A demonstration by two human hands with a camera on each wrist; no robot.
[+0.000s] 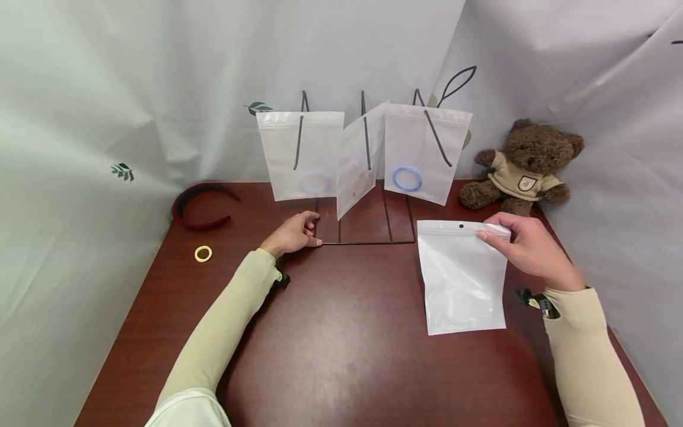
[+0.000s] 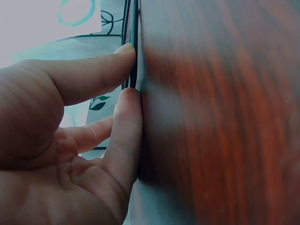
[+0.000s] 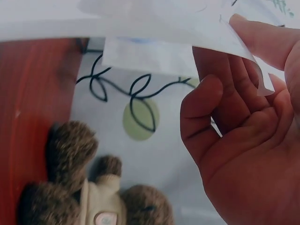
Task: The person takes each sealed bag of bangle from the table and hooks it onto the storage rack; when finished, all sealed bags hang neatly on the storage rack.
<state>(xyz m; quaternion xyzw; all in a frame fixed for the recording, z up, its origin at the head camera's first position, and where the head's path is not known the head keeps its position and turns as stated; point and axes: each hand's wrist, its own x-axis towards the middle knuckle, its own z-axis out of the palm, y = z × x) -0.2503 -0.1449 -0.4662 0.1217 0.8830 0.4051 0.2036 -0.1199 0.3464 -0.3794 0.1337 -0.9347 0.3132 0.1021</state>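
Note:
My right hand [image 1: 528, 249] pinches the top right corner of a white zip bag [image 1: 464, 284], which has a small hole near its top; a faint round shape shows low inside it. The bag hangs over the table's right half. At the front left corner of a black wire rack [image 1: 368, 243], my left hand [image 1: 293, 233] holds the base, its thumb on the wire in the left wrist view. Several prongs stick up, bearing three similar bags: a left one [image 1: 285, 154], a middle one [image 1: 354, 160] turned edgeways, and a right one [image 1: 427, 142] with a blue ring showing through.
A dark red headband [image 1: 200, 225] and a yellow ring [image 1: 203, 254] lie on the left of the brown table [image 1: 341, 356]. At the back right sits a brown teddy bear [image 1: 533, 154] in a beige shirt. White curtains [image 1: 107, 77] surround the table.

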